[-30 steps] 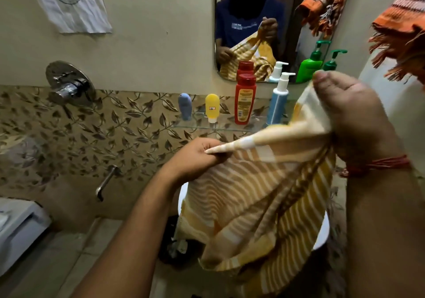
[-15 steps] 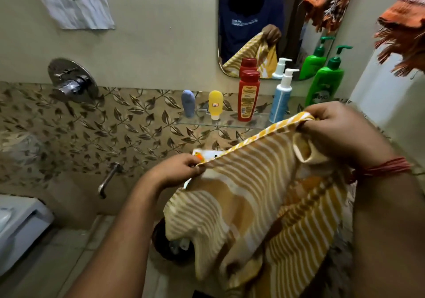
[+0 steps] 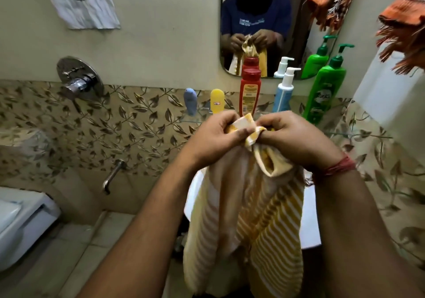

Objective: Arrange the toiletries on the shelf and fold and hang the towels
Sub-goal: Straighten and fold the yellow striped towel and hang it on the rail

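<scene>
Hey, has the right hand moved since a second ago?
Yes. The right hand dropped from beside the green bottle and swung left to meet the left hand below the red bottle.

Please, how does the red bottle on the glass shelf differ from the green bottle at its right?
The tall red plastic bottle has a wide red cap; the green plastic bottle has a green pump head with a spout. The red one carries a yellow label, the green one white lettering. The red one stands mid-shelf, the green one at the right end. Both stand upright before the mirror.
</scene>
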{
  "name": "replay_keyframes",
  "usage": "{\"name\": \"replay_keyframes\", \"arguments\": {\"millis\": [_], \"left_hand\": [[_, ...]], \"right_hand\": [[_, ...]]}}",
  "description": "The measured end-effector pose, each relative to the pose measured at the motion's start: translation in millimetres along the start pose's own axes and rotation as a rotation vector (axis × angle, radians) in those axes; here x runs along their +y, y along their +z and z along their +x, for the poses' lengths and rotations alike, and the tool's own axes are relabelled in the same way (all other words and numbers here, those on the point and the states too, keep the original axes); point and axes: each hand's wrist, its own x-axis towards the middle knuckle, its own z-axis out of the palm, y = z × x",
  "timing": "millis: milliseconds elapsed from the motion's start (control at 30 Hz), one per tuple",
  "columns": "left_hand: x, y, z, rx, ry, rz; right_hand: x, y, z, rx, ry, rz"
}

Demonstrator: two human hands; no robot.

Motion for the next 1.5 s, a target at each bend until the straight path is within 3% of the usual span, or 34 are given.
{"name": "replay_keyframes", "arguments": {"millis": [133, 200, 333, 467, 600, 733, 867, 967, 1100, 1167, 1267, 1367, 1500], "left_hand": [[-53, -23, -23, -0.194, -0.26, 0.084], [-72, -31, -34, -0.117, -0.317, 0.114], [-93, -46, -42, -0.021, -0.418, 0.287], [-71, -48, -37, 0.06, -0.331, 0.37], [-21, -38, -29, 0.001, -0.25, 0.039], [4, -20, -21, -0.099, -0.146, -0.127], [8, -10, -12, -0.118, -0.117, 0.0], [10, -11, -8, -0.017, -0.104, 0.083], [3, -26, -6, 0.229, -0.149, -0.161], [-1, -32, -3, 0.305, -0.138, -0.075], [7, -29, -2, 0.109, -0.094, 0.072], [18, -17, 1, -0.132, 0.009, -0.059], [16, -11, 5, -0.226, -0.004, 0.006]], "right_hand": [[22, -28, -11, 0.406, 0.06, 0.09], [31, -41, -15, 0.562, 0.109, -0.031], [40, -53, -16, 0.7, 0.143, -0.157], [31, -45, -12, 0.547, 0.133, -0.111], [13, -17, -2, 0.173, 0.043, -0.039], [-1, 7, 4, -0.006, -0.043, 0.018], [-3, 12, 8, 0.034, -0.072, -0.032], [-4, 6, 5, 0.064, -0.047, -0.049], [-6, -16, -7, 0.04, 0.035, -0.085], [-7, -24, -11, -0.004, 0.057, -0.123], [-9, -23, -7, 0.02, -0.011, -0.077], [-11, -14, 2, 0.075, -0.113, 0.032], [-8, -12, 7, 0.141, -0.155, 0.209]]}}
